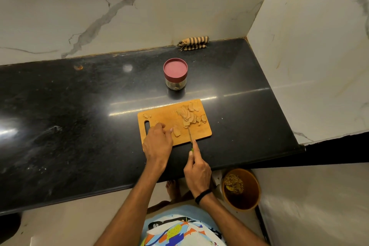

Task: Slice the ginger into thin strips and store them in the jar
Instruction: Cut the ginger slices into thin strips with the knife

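A wooden cutting board [169,118] lies on the black counter. Flat ginger slices [188,115] are piled at its far right, and one loose slice [177,131] lies near the front. My right hand [197,170] grips a small knife [189,135], forefinger along the spine, the blade tip touching the pile. My left hand [157,142] rests on the board's left part, fingers loosely curled, thumb pointing at the loose slice. A glass jar [175,74] with a dark red lid stands shut behind the board, a few pieces showing at its bottom.
A striped folded cloth [193,43] lies against the back wall. The marble side wall [309,56] bounds the counter on the right. Below the counter edge on the floor stands a brown bin [242,189] with scraps. Counter surface [69,116] stretches left.
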